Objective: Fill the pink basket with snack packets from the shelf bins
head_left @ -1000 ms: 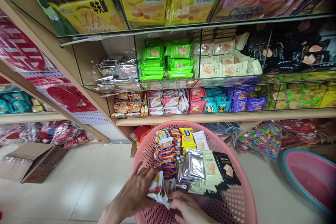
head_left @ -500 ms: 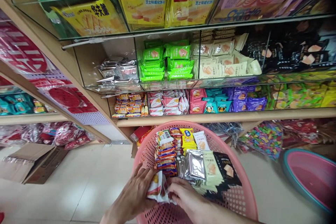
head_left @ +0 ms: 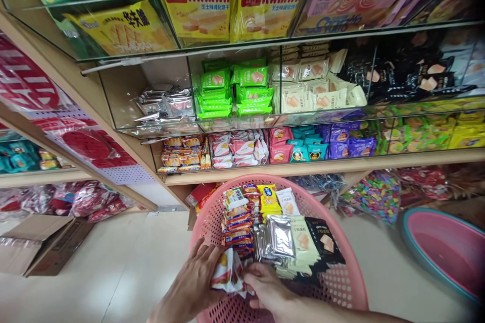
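Observation:
White-and-red snack packets (head_left: 227,271) stand bunched at the near left side of a pink perforated basket (head_left: 356,277). My left hand (head_left: 195,280) lies around their left side, its fingers wrapped over the bunch. At the right end of the same packets my right hand (head_left: 267,285) pinches an edge, its fingertips partly hidden. Just beyond lie orange-and-purple packets (head_left: 238,232), silver packets (head_left: 281,236), cream packets (head_left: 304,245) and black packets (head_left: 326,242). A yellow packet (head_left: 270,199) and a white packet (head_left: 288,202) sit at the basket's far side.
Glass-fronted shelves (head_left: 242,123) of sorted snack packets rise behind the basket. A cardboard box (head_left: 41,242) rests on the tiled floor at left. A pink tub with a teal rim (head_left: 447,252) stands at right, and a bag of colourful sweets (head_left: 373,197) lies under the shelf.
The view has shifted slightly, so the shelves appear a little further left. Both hands stay at the white-and-red packets, with the right fingers moved only slightly.

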`<state>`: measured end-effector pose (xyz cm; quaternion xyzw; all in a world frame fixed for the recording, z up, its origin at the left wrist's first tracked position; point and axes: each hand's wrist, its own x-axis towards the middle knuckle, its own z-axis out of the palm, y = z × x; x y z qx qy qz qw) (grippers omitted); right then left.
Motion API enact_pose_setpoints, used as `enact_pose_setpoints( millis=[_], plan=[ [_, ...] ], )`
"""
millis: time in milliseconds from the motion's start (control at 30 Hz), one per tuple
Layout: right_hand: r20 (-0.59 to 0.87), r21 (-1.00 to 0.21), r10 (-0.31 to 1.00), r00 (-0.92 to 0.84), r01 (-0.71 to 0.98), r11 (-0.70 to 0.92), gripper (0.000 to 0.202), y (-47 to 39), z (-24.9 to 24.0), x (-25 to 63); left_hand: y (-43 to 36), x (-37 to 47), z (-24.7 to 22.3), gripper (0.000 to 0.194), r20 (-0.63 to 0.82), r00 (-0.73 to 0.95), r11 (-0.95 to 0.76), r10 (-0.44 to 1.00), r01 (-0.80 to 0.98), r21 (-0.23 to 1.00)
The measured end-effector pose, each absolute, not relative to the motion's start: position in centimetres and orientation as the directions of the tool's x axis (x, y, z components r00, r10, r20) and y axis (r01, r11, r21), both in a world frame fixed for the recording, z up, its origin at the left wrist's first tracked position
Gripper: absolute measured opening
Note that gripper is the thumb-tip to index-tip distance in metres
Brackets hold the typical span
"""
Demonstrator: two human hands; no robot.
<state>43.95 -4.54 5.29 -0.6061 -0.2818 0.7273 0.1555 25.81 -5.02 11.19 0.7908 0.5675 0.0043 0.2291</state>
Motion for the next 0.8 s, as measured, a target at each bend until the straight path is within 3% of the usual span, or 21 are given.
enact_pose_setpoints(
  millis=[200, 367, 567, 800],
  plan=[
    [-0.756, -0.653, 0.631, -0.174, 0.135, -0.745, 0.002, -4.7, 5.3, 43.4, -5.3, 25.6, 11.3, 0.075, -0.257, 0.364, -0.255, 0.895, 0.891, 0.375],
    [-0.757, -0.648, 0.638, -0.145, 0.033, -0.761, 0.010, -5.5, 3.6, 43.1, -5.6, 25.3, 10.8, 0.074, -0.204, 0.388, -0.286, 0.899, 0.872, 0.398],
    [-0.580, -0.814, 0.799, -0.159, 0.072, -0.576, 0.015, -5.0, 3.9, 43.7, -5.5, 25.6, 11.1, 0.072, -0.236, 0.373, -0.260, 0.897, 0.879, 0.400],
    [-0.613, -0.790, 0.774, -0.158, 0.124, -0.600, 0.010, -4.8, 3.7, 44.0, -5.3, 26.1, 11.7, 0.067, -0.268, 0.325, -0.220, 0.907, 0.908, 0.357]
  ],
)
